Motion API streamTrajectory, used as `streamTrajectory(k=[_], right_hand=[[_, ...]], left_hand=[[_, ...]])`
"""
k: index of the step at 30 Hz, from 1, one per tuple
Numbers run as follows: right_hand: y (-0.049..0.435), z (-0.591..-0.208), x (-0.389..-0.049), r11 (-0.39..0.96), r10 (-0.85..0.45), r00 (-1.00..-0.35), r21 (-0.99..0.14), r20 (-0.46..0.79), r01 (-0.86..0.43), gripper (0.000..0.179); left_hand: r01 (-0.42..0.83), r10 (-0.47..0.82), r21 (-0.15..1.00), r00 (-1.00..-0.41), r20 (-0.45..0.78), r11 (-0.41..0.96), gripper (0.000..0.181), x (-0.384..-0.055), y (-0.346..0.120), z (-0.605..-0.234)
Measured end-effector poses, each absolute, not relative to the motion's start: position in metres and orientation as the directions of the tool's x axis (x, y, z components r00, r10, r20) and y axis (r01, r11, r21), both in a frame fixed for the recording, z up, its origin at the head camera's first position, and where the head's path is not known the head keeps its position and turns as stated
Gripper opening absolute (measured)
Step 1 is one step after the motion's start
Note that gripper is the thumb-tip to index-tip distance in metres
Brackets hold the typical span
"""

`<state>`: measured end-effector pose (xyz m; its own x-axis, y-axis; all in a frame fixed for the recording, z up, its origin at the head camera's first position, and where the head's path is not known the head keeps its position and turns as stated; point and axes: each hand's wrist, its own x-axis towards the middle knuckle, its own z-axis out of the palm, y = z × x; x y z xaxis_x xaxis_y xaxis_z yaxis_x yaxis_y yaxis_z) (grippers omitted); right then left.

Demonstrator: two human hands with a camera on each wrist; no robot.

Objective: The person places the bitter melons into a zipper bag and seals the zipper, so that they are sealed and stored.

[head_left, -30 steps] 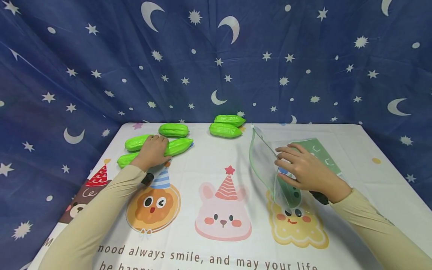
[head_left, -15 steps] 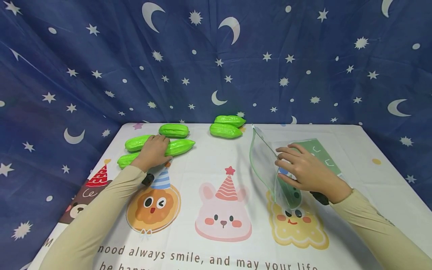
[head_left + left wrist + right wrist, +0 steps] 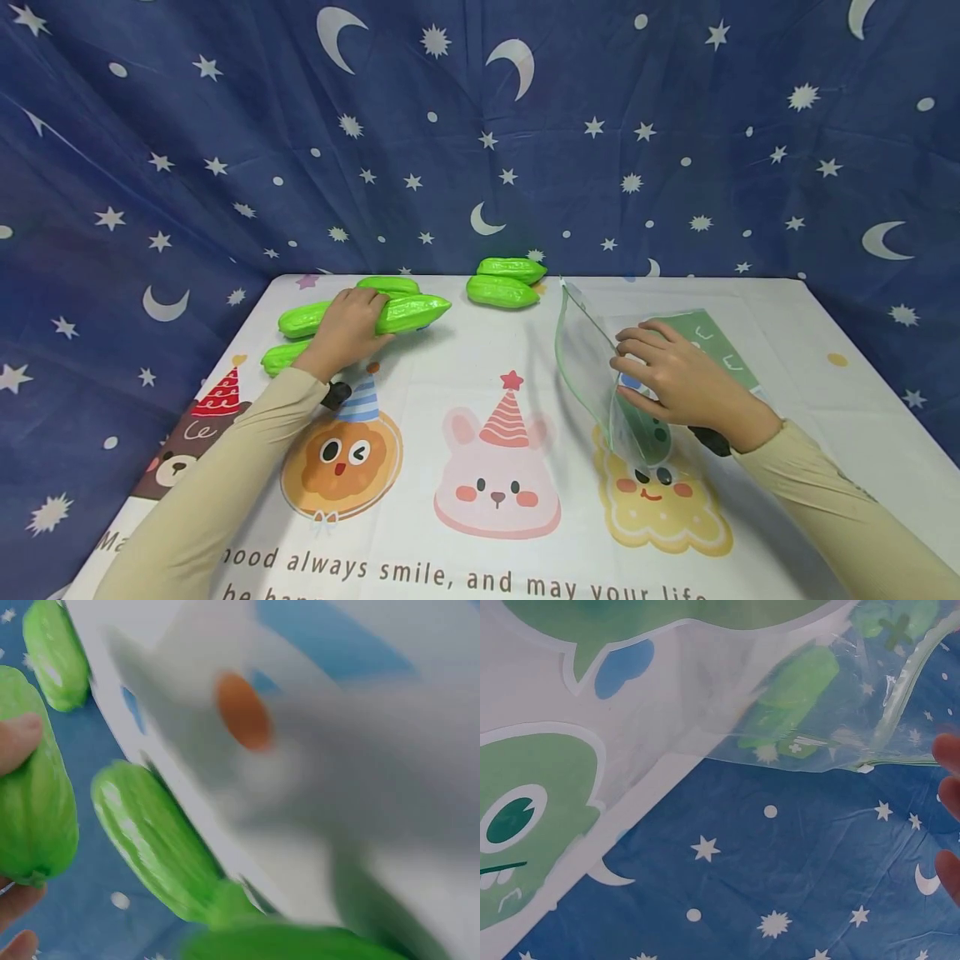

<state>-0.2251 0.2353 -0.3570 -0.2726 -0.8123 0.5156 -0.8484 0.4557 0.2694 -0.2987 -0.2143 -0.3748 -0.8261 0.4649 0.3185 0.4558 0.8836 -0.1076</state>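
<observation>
My left hand (image 3: 348,329) grips a green ridged gourd (image 3: 414,312), glossy and pointed at one end, lifted a little off the table. In the left wrist view a thumb and fingertips lie round this gourd (image 3: 34,802). More such gourds lie close by: one behind (image 3: 386,285), one at its left (image 3: 302,320) and one nearer me (image 3: 281,358). At the right, my right hand (image 3: 671,375) holds the raised rim of a clear zip bag (image 3: 585,358) with green edging and printed figures. The bag's mouth gapes to the left. Its grip is partly hidden.
Two more green gourds (image 3: 502,291) lie together at the table's back edge. A white cloth (image 3: 495,467) printed with cartoon animals and lettering covers the table. Behind it hangs a blue curtain (image 3: 420,125) with stars and moons.
My left hand has raised its gourd slightly and shifted it right and away from me; it now covers part of the gourd behind. The right hand and the bag have barely moved.
</observation>
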Motion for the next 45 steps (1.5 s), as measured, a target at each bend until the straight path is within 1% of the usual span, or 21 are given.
streamTrajectory(k=[9,15,24,33,45], right_hand=[[0.234,-0.356,-0.224,0.46,-0.81,-0.275,0.272,0.518,-0.845,0.046],[0.233,-0.357,-0.224,0.461,-0.813,-0.275,0.281,0.513,-0.842,0.047],[0.232,-0.355,-0.225,0.457,-0.818,-0.274,0.282,0.506,-0.844,0.047],[0.23,-0.353,-0.224,0.446,-0.822,-0.267,0.278,0.503,-0.85,0.047],[0.226,-0.35,-0.226,0.427,-0.829,-0.256,0.269,0.497,-0.863,0.047]], left_hand=[[0.533,0.536,-0.125,-0.751,0.384,0.837,0.058,-0.286,-0.181,-0.365],[0.588,0.581,-0.136,-0.685,0.439,0.797,0.057,-0.276,-0.159,-0.357],[0.645,0.632,-0.158,-0.617,0.469,0.748,0.058,-0.262,-0.13,-0.342],[0.678,0.666,-0.148,-0.614,0.424,0.72,0.057,-0.258,-0.11,-0.337],[0.728,0.715,-0.135,-0.593,0.37,0.673,0.056,-0.26,-0.087,-0.336]])
